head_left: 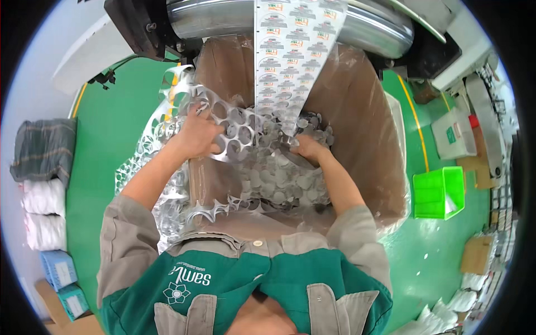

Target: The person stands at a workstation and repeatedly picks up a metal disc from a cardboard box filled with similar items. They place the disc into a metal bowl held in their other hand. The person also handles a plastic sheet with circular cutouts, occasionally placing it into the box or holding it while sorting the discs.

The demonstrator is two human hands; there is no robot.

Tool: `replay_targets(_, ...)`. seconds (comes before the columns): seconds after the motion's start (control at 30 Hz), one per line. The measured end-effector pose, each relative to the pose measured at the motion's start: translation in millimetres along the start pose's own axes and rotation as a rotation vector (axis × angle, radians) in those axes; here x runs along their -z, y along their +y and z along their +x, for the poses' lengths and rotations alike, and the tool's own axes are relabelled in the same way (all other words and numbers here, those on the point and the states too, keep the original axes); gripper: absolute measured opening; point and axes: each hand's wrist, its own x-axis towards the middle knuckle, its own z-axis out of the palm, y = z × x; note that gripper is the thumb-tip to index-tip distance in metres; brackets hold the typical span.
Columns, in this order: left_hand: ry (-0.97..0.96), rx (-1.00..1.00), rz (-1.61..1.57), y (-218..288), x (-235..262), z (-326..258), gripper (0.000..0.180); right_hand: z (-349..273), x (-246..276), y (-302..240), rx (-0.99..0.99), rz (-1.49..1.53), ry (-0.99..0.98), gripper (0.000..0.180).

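My left hand [198, 133] is closed on a silvery foil web [237, 131] punched full of round holes. More of this web spills over the left side of a large box lined with clear plastic [357, 117]. Inside the box lies a heap of loose round foil discs [285, 181]. A printed foil strip [287, 53] hangs from above into the box. Near its lower end my right hand [310, 149] is low among the discs, fingers bent and partly hidden; what it grips cannot be made out.
A metal roller [379, 30] spans the far side above the box. On the green floor [103, 167], a bright green crate [438, 192] and a white bin [453, 134] stand at right. At left are a dark folded cloth [43, 149], white bundles [44, 215] and a blue box [58, 271].
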Motion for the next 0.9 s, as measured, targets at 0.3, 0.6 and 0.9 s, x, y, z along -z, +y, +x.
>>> replay_targets(0.3,-0.041,0.053,-0.162,6.9,-11.8,9.7,0.043,-41.2,149.6,-63.4,1.2,1.877,-0.351,0.065)
replay_targets(0.6,0.009,0.031,-0.317,2.5,-10.1,12.5,0.044,28.8,-89.8,126.3,-0.55,0.773,0.19,0.054)
replay_targets(0.9,-0.052,0.083,-0.315,6.4,1.8,9.8,0.045,12.2,35.4,9.3,-0.204,-0.196,0.151,0.058)
